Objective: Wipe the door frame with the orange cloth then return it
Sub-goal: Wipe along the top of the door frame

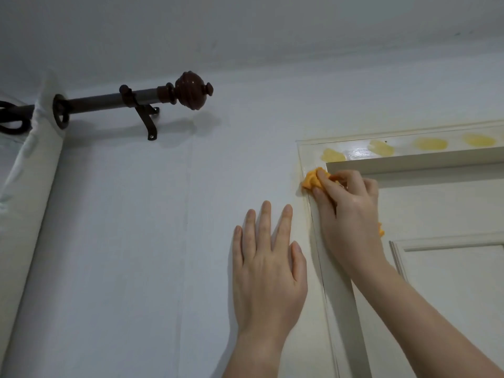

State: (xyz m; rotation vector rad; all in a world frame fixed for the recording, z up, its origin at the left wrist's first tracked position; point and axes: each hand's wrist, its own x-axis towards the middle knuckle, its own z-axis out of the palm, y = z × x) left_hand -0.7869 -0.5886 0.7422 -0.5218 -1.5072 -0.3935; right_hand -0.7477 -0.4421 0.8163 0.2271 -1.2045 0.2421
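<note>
The cream door frame (338,301) runs up the right side and turns at its top left corner. My right hand (349,211) grips the bunched orange cloth (312,181) and presses it against the frame just below that corner; a small bit of cloth shows at the hand's far side. Several yellow smears (431,143) dot the frame's top rail. My left hand (268,266) lies flat on the white wall, fingers straight, just left of the frame.
A dark brown curtain rod (109,100) with a round finial (192,90) and a wall bracket (148,124) sticks out at upper left. A white curtain (30,192) hangs from it. The panelled white door (447,268) sits inside the frame.
</note>
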